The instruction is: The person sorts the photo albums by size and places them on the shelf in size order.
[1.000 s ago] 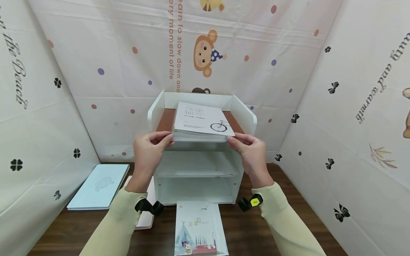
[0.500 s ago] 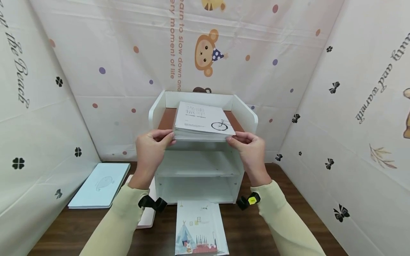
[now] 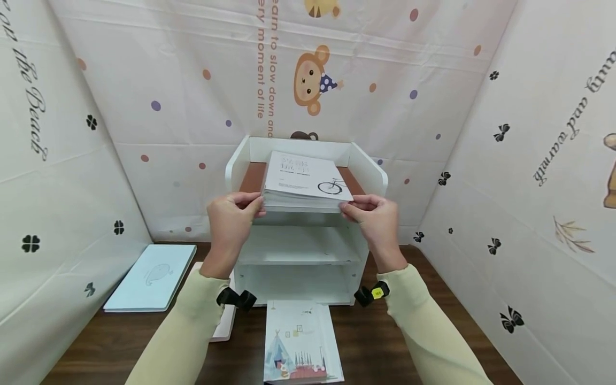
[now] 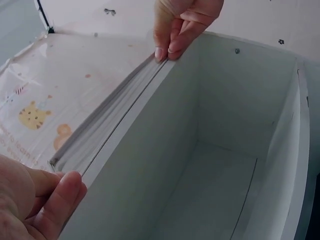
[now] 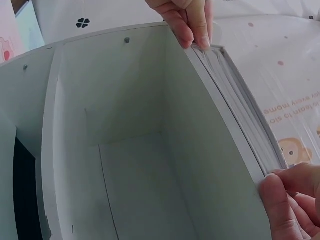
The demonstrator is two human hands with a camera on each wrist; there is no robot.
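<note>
A white book (image 3: pixel 305 176) with a bicycle drawn on its cover lies on the brown top of a small white shelf unit (image 3: pixel 298 246). At its front left corner, my left hand (image 3: pixel 231 222) pinches the book between thumb and fingers. My right hand (image 3: pixel 376 222) grips the front right corner the same way. The left wrist view shows the page edges (image 4: pixel 112 112) running along the shelf's front edge, with left-hand fingertips (image 4: pixel 72 187) at the near end. In the right wrist view the right thumb (image 5: pixel 274 195) presses where book and shelf edge meet.
Two open compartments of the shelf face me below the book. A picture book with a tent drawing (image 3: pixel 295 342) lies on the dark wooden table (image 3: pixel 380 347) in front. To the left are a light blue notebook (image 3: pixel 149 278) and a pale book (image 3: pixel 223 326), partly behind my left sleeve.
Both hands have shifted slightly forward with the book's front edge, still holding its corners. The view has moved a little; the other books lie as before.
</note>
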